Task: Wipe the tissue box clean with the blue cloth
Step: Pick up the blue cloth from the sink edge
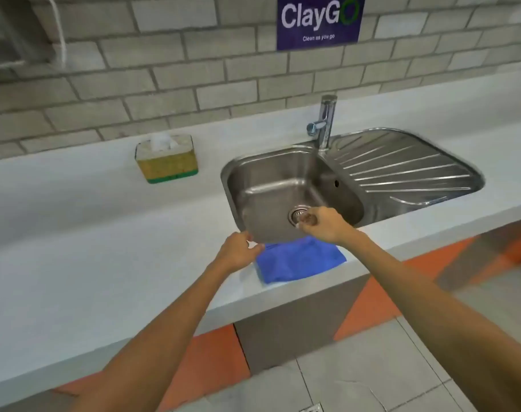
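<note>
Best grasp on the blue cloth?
Pinch the blue cloth at its left edge, coming from above with the left hand, which hovers right there. It lies flat on the counter front, so bunch a fold upward.

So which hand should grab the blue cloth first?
Probably the left hand. Its fingers are right at the edge of the blue cloth, and the tissue box sits on the left side too. The right hand hovers over the sink.
</note>
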### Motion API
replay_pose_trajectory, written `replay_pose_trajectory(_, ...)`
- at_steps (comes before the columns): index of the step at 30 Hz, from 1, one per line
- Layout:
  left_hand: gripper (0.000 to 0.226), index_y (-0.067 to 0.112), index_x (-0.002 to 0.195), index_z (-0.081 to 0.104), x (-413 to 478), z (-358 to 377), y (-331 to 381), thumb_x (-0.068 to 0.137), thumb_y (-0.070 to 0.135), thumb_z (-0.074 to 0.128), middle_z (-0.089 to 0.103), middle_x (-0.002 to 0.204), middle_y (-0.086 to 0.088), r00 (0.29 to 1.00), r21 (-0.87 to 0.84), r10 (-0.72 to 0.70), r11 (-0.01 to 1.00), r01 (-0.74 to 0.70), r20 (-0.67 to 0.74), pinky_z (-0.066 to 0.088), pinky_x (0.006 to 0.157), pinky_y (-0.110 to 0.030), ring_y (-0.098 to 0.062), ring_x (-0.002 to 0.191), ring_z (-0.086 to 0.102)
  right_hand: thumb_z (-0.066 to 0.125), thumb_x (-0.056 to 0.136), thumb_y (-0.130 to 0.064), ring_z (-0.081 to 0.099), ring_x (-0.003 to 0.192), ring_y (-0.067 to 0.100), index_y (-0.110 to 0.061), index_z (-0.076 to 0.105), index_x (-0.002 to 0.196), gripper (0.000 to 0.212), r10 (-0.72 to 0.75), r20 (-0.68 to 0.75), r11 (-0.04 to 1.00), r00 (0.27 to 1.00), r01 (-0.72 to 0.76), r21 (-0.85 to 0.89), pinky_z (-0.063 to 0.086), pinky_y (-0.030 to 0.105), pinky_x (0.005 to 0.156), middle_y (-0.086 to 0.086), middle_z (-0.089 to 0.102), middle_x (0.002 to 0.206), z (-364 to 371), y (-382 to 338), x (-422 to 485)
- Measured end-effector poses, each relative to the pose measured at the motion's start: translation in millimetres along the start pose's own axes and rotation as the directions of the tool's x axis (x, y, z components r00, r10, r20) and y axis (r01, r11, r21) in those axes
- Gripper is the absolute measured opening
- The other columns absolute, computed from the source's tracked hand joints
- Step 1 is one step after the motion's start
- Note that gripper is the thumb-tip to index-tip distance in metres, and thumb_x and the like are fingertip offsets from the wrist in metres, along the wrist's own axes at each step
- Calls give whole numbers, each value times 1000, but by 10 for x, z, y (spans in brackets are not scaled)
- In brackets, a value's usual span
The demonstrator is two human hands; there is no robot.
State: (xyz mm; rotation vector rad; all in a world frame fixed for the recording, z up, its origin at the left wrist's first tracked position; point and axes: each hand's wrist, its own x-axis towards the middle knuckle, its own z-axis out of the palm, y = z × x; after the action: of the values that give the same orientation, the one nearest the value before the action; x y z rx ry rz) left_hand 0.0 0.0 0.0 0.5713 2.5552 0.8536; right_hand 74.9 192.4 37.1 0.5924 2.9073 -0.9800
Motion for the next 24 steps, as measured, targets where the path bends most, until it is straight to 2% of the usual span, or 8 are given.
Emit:
replay_pose_trajectory(3,45,-1,114,57,-46,275,109,87,34,59,62,116,-20,996,-1,-76,997,76,-40,45,81,-36,-35,107,59,62,83,-31,61,99,31,-7,64,106,33,41,30,999,999,-41,20,46,33,83,15,67,104,-16,240,-140)
replay_pose_trajectory(6,57,-3,120,51,-78,493,156,85,42,58,52,126,-23,981,88,-181,979,186,-68,44,93,-43,-37,115,52,61,84,-32,60,97,28,-8,62,113,37,68,70,998,995,-69,13,42,28,78,14,65,104,-10,422,-264)
replay_pose_trajectory(12,60,4,125,51,-111,673,181,84,47,58,55,127,-19,953,151,-273,945,291,-130,42,97,-39,-34,119,50,58,87,-29,58,106,26,-8,61,113,34,61,113,990,992,-75,124,42,28,84,14,64,114,59,561,-389)
replay_pose_trajectory(14,50,3,119,54,-130,704,222,84,38,61,58,123,-20,952,16,-271,961,276,-144,44,93,-40,-34,112,54,57,88,-28,57,109,27,-8,61,114,34,66,140,983,988,-89,162,44,32,91,14,62,117,94,578,-405)
replay_pose_trajectory(16,41,0,114,55,-161,711,299,84,27,62,60,119,-21,946,-230,-283,942,244,-160,45,84,-37,-32,102,57,56,88,-27,57,109,27,-8,61,114,33,71,156,979,985,-99,179,43,34,94,13,61,117,119,595,-398)
replay_pose_trajectory(19,37,0,117,53,-222,621,478,84,16,61,59,123,-20,942,-563,-314,803,196,-119,46,84,-35,-28,98,56,53,90,-28,55,94,24,-6,61,112,32,108,166,948,980,-152,281,47,36,91,11,57,103,143,589,-357)
replay_pose_trajectory(22,42,1,125,50,-251,445,677,84,8,59,58,126,-18,958,-688,-260,717,110,-118,48,94,-40,-29,108,57,48,92,-35,53,74,21,-1,55,120,44,180,242,815,953,-283,505,48,27,67,8,53,93,148,493,-318)
replay_pose_trajectory(24,42,1,123,49,-239,299,812,84,8,61,59,118,-15,964,-683,-205,729,35,-170,47,91,-38,-26,104,57,43,92,-45,54,68,18,-4,52,122,51,194,318,663,928,-363,655,46,26,64,5,55,84,158,377,-279)
